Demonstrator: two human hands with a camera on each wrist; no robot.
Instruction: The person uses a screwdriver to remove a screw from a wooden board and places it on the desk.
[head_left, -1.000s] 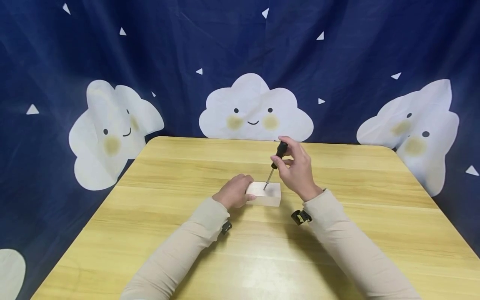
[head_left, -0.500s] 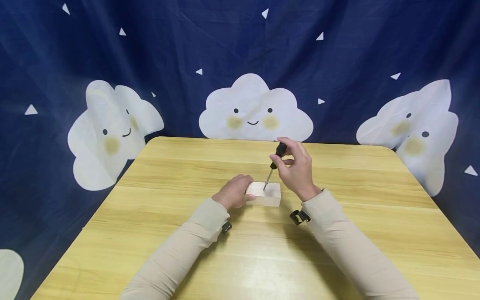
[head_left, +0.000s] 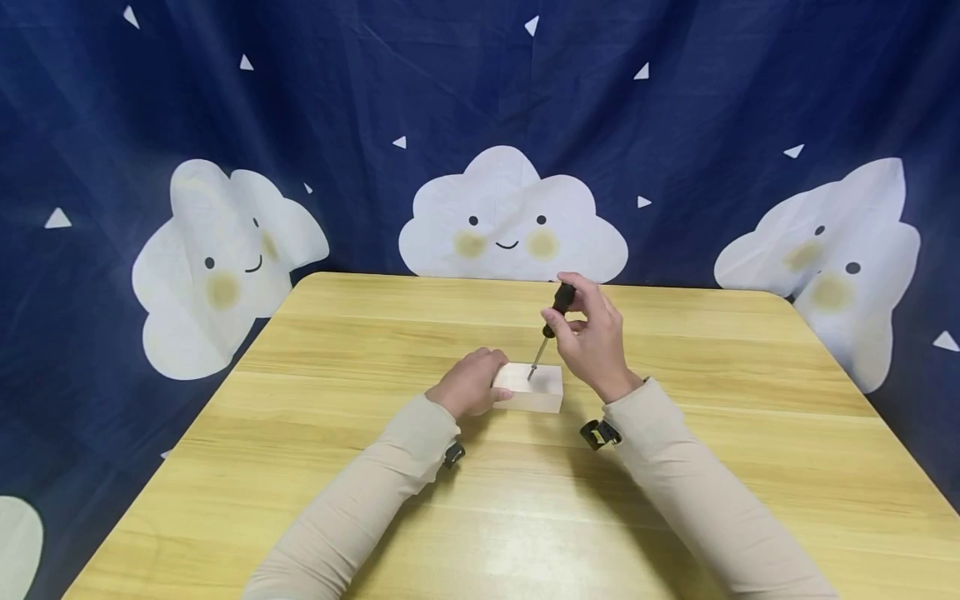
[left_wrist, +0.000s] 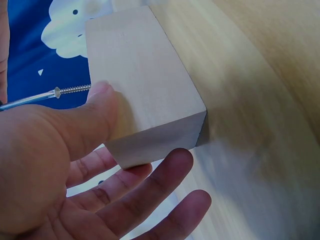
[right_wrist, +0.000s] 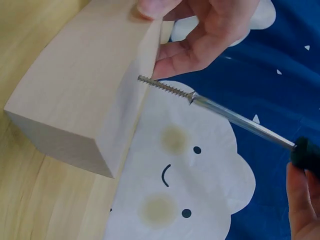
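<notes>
A pale wooden block point(head_left: 536, 398) lies on the table, and my left hand point(head_left: 468, 383) grips its left end. In the left wrist view the thumb point(left_wrist: 102, 107) presses one face while fingers reach round the end. My right hand point(head_left: 596, 337) holds a screwdriver point(head_left: 558, 308) by its black handle, tilted over the block. At the tip of its metal shaft point(right_wrist: 245, 122) sits a screw point(right_wrist: 167, 87), head against the driver. The screw's point meets the block's top face, and most of its thread shows outside the wood.
The wooden table point(head_left: 360, 333) has rounded far corners. Behind it hangs a dark blue curtain point(head_left: 337, 100) with white smiling clouds point(head_left: 510, 192) and small triangles. A black wrist device point(head_left: 600, 433) sits below the right cuff.
</notes>
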